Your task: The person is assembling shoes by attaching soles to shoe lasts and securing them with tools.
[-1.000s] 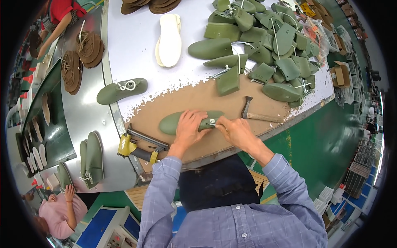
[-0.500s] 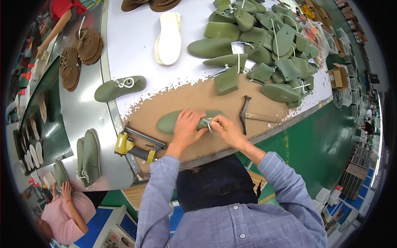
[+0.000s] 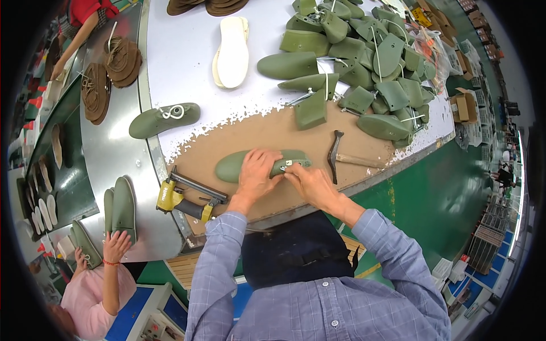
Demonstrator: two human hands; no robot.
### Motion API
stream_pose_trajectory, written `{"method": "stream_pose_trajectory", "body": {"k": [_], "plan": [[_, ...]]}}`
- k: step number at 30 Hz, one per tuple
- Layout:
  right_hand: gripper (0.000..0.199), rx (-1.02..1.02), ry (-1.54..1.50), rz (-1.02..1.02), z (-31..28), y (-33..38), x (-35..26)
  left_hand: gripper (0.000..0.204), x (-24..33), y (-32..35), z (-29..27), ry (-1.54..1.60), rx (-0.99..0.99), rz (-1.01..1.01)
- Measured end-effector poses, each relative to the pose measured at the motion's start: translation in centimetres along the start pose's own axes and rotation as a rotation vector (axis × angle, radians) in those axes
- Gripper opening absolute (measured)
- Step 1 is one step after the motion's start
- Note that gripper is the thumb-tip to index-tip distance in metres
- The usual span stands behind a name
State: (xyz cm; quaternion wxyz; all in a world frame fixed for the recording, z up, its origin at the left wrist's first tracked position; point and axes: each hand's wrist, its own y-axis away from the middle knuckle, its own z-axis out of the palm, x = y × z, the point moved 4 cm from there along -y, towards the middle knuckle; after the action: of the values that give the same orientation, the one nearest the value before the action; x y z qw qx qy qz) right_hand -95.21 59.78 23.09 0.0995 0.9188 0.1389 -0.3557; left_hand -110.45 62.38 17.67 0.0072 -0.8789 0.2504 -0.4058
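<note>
A green shoe last (image 3: 229,167) lies on its side-to-side length on the brown board in front of me. My left hand (image 3: 259,171) is wrapped over its middle and holds it down. My right hand (image 3: 311,184) is closed in a pinch at the last's top, beside a small white piece (image 3: 289,162) there; what the fingertips hold is too small to make out. To the right lies a hammer (image 3: 334,158) with a wooden handle. Left of my left forearm rests a yellow and black staple gun (image 3: 181,200).
Many green lasts (image 3: 352,62) are heaped at the back right. White insoles (image 3: 232,54) lie at the back, with another last (image 3: 165,120) farther left. Brown shoes (image 3: 95,94) stand on the metal table. A co-worker's hand (image 3: 116,246) touches green lasts at lower left.
My right fingers have turned down and closer to the last, uncovering more of its right end. The co-worker's hand has moved up and right onto the standing lasts.
</note>
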Motion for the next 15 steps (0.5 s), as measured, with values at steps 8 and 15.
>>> {"method": "stream_pose_trajectory", "body": {"k": [8, 15], "plan": [[0.019, -0.08, -0.388, 0.528, 1.6, -1.2, 3.5, 0.048, 0.5, -0.3, 0.0, 0.01, 0.021, -0.009], [0.008, -0.063, -0.076, 0.275, 0.9, -1.6, 0.6, 0.048, 0.1, 0.1, -0.1, 0.0, 0.038, -0.025]]}}
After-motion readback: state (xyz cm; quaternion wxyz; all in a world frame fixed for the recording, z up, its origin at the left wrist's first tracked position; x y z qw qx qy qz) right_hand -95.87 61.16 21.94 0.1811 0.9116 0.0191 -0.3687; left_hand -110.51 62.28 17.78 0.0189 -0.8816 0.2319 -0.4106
